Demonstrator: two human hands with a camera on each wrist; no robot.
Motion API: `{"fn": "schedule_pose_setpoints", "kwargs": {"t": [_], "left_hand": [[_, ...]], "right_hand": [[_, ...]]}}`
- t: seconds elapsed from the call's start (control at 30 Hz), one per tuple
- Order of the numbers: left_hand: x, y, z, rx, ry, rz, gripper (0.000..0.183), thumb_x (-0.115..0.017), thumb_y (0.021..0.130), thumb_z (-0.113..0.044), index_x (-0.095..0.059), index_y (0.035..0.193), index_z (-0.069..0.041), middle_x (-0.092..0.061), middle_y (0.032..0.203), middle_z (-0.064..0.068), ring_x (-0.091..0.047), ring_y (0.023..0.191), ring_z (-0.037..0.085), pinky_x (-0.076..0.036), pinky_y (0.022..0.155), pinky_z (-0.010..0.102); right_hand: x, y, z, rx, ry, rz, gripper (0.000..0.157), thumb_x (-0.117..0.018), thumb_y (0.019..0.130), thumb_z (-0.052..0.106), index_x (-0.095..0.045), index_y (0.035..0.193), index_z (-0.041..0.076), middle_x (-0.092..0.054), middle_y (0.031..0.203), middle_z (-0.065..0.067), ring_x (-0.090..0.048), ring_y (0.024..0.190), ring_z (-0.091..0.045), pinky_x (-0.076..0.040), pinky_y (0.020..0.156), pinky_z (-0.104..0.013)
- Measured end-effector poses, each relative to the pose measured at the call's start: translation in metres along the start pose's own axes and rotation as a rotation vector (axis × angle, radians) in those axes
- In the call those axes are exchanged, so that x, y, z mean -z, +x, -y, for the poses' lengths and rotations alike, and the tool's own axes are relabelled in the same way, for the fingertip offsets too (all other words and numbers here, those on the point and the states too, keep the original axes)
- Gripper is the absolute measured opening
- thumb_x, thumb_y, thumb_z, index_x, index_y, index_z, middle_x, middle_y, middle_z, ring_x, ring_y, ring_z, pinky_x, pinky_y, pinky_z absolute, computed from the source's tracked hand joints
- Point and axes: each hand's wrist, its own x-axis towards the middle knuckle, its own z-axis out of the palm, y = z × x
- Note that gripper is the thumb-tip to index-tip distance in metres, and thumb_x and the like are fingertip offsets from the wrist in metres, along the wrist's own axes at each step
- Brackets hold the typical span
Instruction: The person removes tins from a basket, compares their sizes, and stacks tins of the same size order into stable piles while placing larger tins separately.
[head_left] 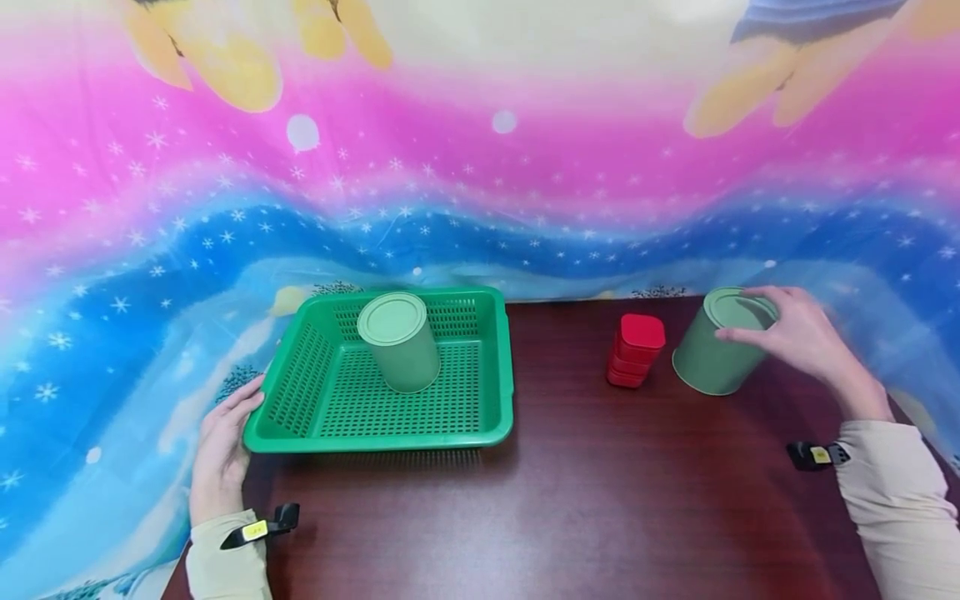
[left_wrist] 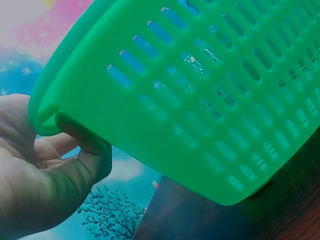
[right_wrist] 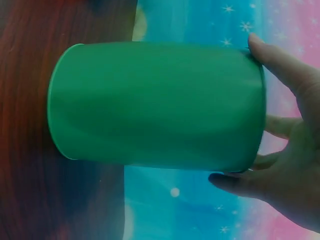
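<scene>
My left hand [head_left: 221,450] grips the left rim of a green plastic basket [head_left: 375,443]; the left wrist view shows the thumb bent under the rim. Inside the basket stands a pale green lidded can [head_left: 408,354], upright. At the right, a second green can [head_left: 708,350] is held around its lid end by my right hand [head_left: 813,342]. The right wrist view shows fingers spread on both sides of that can's [right_wrist: 155,105] top edge. Just left of it, a small red stacked container [head_left: 636,350] stands apart from the hand.
Everything stands on a dark reddish-brown wooden table [head_left: 570,508]. A printed cloth [head_left: 465,200] in pink and blue with snowflakes hangs directly behind and along the sides. Each wrist wears a black strap, the left strap [head_left: 255,531] and the right strap [head_left: 819,455].
</scene>
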Motion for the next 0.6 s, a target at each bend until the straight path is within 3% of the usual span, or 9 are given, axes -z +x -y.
{"fn": "schedule_pose_setpoints", "kwargs": {"t": [0.1, 0.2, 0.4, 0.6], "left_hand": [[0.000, 0.000, 0.001, -0.006, -0.013, -0.007, 0.028, -0.058, 0.106, -0.003, -0.080, 0.119, -0.014, -0.073, 0.114, -0.004, -0.073, 0.093, 0.010, -0.062, 0.077, 0.024], [0.001, 0.000, 0.001, -0.007, -0.017, -0.008, 0.028, -0.058, 0.106, -0.002, -0.080, 0.120, -0.014, -0.073, 0.115, -0.004, -0.073, 0.094, 0.009, -0.062, 0.077, 0.024], [0.001, 0.001, 0.000, -0.001, -0.008, -0.017, 0.027, -0.059, 0.106, -0.003, -0.080, 0.119, -0.015, -0.072, 0.116, -0.005, -0.073, 0.093, 0.009, -0.062, 0.075, 0.024], [0.000, -0.001, 0.000, -0.013, -0.011, -0.003, 0.029, -0.057, 0.106, -0.001, -0.079, 0.119, -0.014, -0.070, 0.118, -0.005, -0.072, 0.094, 0.010, -0.062, 0.075, 0.024]], "right_hand": [[0.002, 0.000, 0.002, 0.008, 0.012, -0.028, 0.084, -0.076, 0.094, 0.047, -0.044, 0.148, -0.008, -0.035, 0.146, -0.045, -0.030, 0.133, -0.065, -0.029, 0.097, -0.081], [0.005, 0.001, 0.016, 0.011, 0.050, -0.112, 0.078, -0.073, 0.097, 0.045, -0.045, 0.148, -0.006, -0.033, 0.149, -0.042, -0.032, 0.133, -0.062, -0.031, 0.095, -0.079], [0.012, 0.003, 0.065, 0.096, 0.142, -0.268, 0.068, -0.074, 0.097, 0.036, -0.052, 0.148, -0.002, -0.040, 0.153, -0.030, -0.037, 0.138, -0.051, -0.029, 0.105, -0.075], [0.008, 0.015, 0.119, 0.226, 0.202, -0.282, 0.066, -0.077, 0.095, 0.033, -0.054, 0.147, 0.000, -0.045, 0.151, -0.025, -0.039, 0.140, -0.046, -0.028, 0.112, -0.073]]}}
